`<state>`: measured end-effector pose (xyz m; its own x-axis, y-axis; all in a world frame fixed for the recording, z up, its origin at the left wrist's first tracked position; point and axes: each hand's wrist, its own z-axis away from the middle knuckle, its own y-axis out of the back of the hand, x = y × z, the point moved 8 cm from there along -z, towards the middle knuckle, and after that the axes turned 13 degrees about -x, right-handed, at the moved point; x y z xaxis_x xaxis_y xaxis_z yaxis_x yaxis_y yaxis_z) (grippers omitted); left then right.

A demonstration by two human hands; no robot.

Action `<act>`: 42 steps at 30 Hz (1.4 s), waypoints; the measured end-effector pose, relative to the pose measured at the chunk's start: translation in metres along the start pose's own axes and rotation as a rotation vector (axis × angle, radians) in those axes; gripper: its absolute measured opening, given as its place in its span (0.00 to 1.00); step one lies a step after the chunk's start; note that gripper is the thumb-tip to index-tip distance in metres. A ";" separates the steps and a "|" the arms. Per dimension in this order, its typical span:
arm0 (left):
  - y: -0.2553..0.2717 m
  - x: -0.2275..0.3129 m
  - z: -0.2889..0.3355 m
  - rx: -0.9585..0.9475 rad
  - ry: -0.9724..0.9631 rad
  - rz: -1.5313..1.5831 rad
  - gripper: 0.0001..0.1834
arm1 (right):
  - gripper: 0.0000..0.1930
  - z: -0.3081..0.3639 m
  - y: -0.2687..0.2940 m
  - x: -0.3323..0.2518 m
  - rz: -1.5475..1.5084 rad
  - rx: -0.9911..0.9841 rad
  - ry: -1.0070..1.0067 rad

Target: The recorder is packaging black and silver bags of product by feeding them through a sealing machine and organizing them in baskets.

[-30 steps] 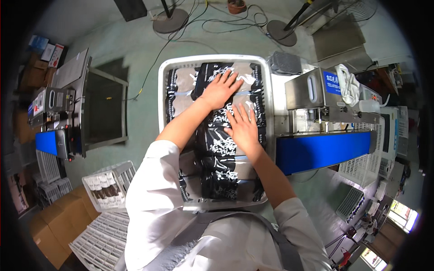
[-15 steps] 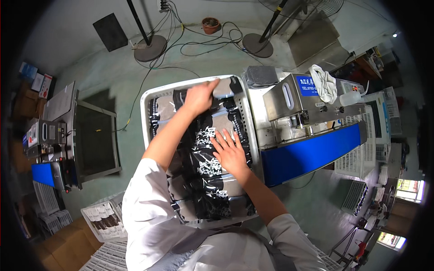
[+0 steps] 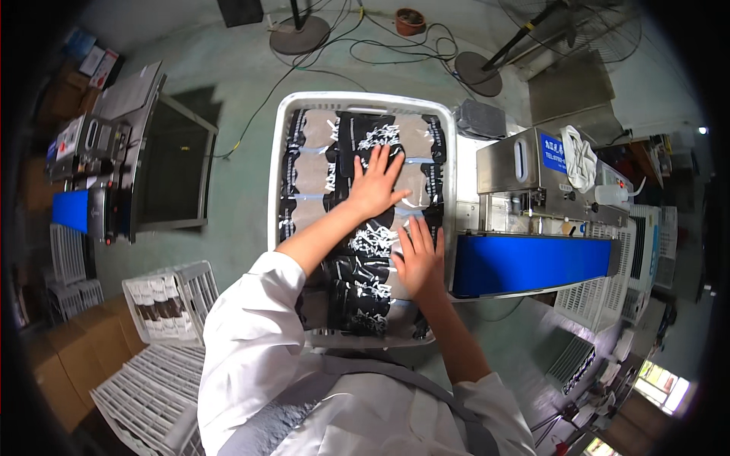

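A white plastic crate [image 3: 278, 152] stands in front of me, filled with flat packets in rows. Black pouches with white markings [image 3: 370, 242] run down its middle, and packets with grey-beige panels [image 3: 312, 173] lie along both sides. Flat on the middle row, fingers spread, rests my left hand [image 3: 374, 186]. My right hand [image 3: 420, 262] lies nearer to me, at the right side of the packets, its fingers stretched out. Neither hand grips anything.
At the right, a steel machine [image 3: 508, 161] with a blue conveyor belt [image 3: 532, 264] sits close to the crate. A second such machine [image 3: 95, 144] is on a table at the left. White crates [image 3: 152, 387] stand at the lower left; cables [image 3: 395, 53] cross the floor ahead.
My left hand has come down from near the crate's far end and opened flat on the packets. My right hand has shifted toward the crate's right side. The view has tilted and turned.
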<state>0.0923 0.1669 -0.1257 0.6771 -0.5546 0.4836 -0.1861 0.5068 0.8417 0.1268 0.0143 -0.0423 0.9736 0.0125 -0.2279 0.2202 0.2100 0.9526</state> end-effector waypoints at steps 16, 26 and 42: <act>-0.048 0.042 0.093 -0.015 -0.114 0.014 0.47 | 0.12 0.147 0.006 -0.031 -0.205 0.066 0.120; -0.053 0.047 0.043 0.083 0.166 0.006 0.54 | 0.11 0.196 0.014 -0.021 -0.254 0.138 0.048; -0.050 0.099 0.183 0.219 0.015 0.116 0.39 | 0.12 0.266 -0.008 0.020 -0.365 0.187 -0.081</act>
<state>0.0385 -0.0340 -0.0766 0.6520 -0.4906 0.5782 -0.4122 0.4107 0.8133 0.1602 -0.2474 -0.0011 0.8297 -0.1080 -0.5477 0.5514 0.0056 0.8342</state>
